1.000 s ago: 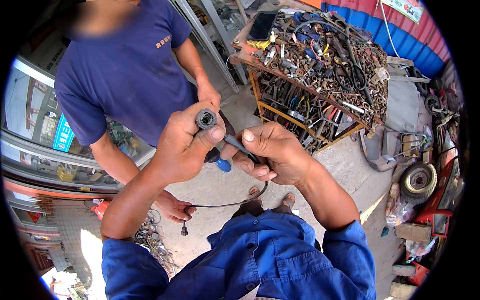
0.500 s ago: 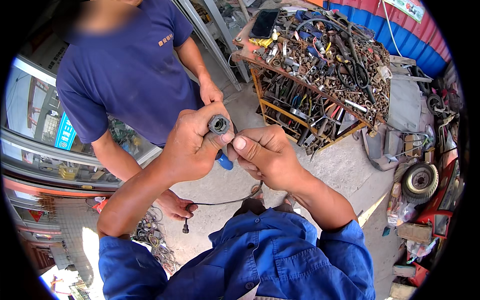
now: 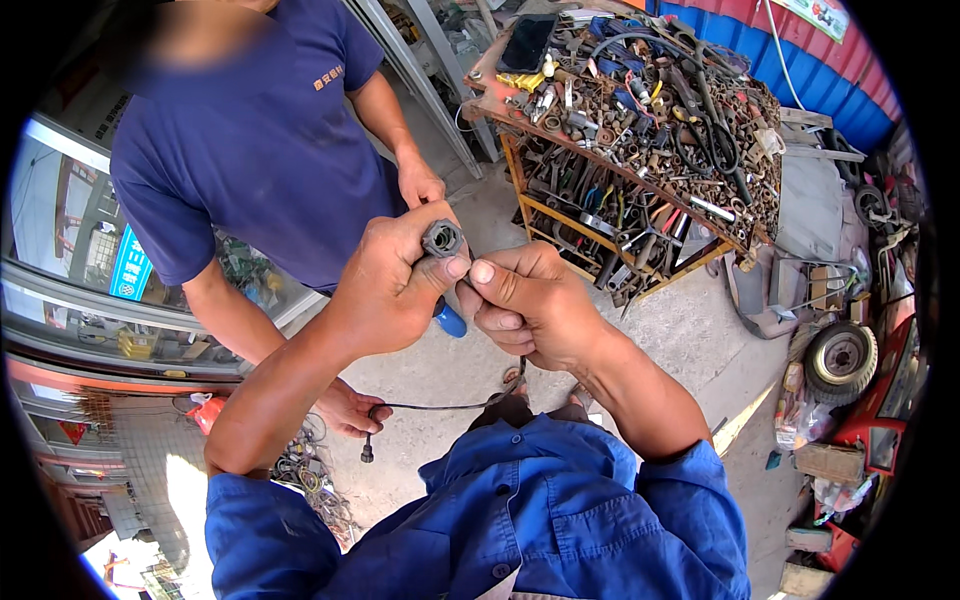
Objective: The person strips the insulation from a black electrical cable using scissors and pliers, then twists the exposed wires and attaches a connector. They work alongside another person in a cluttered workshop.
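My left hand [image 3: 393, 285] is closed round a dark grey cable connector [image 3: 443, 238], its round open socket facing up at me. Right beside it, my right hand [image 3: 530, 305] is closed with thumb and bent fingers pinching close to the connector's lower side; what lies between these fingertips is mostly hidden. Below my right hand a thin black cable [image 3: 450, 407] hangs and curves left to another person's hand [image 3: 350, 410], where a small black plug [image 3: 367, 453] dangles from its end.
Facing me on the left stands a person in a dark blue shirt [image 3: 260, 140]. A rusty workbench [image 3: 600, 150] heaped with tools and metal parts is at the upper right, a phone [image 3: 528, 45] on its corner. Tangled wires [image 3: 315, 480] lie on the floor; a wheel [image 3: 840, 362] rests at the right.
The connector has tilted slightly and shifted a little to the right and up in my left hand. My right fingers have shifted slightly beside it. The other person's hand stays nearly still.
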Tool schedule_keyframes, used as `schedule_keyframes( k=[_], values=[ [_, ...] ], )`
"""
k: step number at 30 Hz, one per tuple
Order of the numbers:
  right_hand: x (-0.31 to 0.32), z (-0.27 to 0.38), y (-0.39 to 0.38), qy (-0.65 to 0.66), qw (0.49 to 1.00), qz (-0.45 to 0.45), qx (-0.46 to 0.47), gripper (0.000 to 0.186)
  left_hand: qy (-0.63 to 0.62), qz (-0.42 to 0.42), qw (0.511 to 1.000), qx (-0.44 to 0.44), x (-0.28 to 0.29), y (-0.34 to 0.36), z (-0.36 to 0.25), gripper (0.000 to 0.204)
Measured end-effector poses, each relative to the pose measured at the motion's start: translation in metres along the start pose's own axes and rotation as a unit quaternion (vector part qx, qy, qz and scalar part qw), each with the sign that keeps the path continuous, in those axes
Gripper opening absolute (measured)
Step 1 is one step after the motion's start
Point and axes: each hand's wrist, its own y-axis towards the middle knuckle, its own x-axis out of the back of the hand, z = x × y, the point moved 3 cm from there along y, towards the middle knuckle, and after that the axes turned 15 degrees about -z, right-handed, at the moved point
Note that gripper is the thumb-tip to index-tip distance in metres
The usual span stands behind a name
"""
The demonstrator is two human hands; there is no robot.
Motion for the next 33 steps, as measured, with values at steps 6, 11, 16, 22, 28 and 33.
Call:
schedule_keyframes(
  k=[6, 11, 16, 22, 28, 33],
  values=[
    [0.006, 0.01, 0.003, 0.024, 0.999, 0.012, -0.038, 0.047, 0.003, -0.006, 1.0, -0.013, 0.007, 0.012, -0.001, 0.017],
    [0.016, 0.007, 0.002, 0.072, 0.997, 0.024, -0.015, 0.043, 0.011, 0.003, 1.0, 0.008, 0.012, 0.017, -0.01, 0.02],
    [0.015, 0.011, -0.002, 0.07, 0.997, 0.035, -0.002, 0.034, 0.041, 0.016, 0.999, 0.01, 0.014, 0.017, -0.013, 0.019],
    [0.012, 0.011, -0.003, 0.03, 0.999, 0.008, 0.01, 0.033, 0.012, 0.032, 0.999, 0.01, 0.008, 0.015, -0.018, 0.015],
    [0.012, 0.005, -0.001, 0.017, 0.998, 0.003, 0.054, 0.036, 0.016, 0.03, 0.999, 0.017, 0.007, 0.012, -0.018, 0.014],
    [0.008, 0.005, -0.004, -0.021, 0.998, -0.003, 0.064, 0.039, 0.019, 0.027, 0.999, 0.02, 0.006, 0.011, -0.017, 0.02]
  ],
)
